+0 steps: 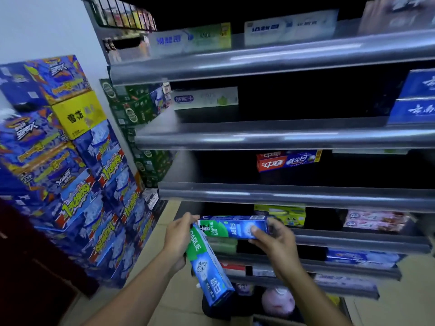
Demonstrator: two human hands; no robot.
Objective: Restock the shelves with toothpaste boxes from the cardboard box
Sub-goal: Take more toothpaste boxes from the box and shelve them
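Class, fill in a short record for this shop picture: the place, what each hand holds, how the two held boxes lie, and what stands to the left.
Place: grey shop shelves, thinly stocked with toothpaste
Left grip: holds the tilted toothpaste box, blue end down
Right grip: holds the level toothpaste box near its right end
Boxes: green ends meet in front of a lower shelf
Left side: stacked printed cartons

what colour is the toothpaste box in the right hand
Toothpaste box: green at one end, blue toward the right hand, white lettering. Head view.
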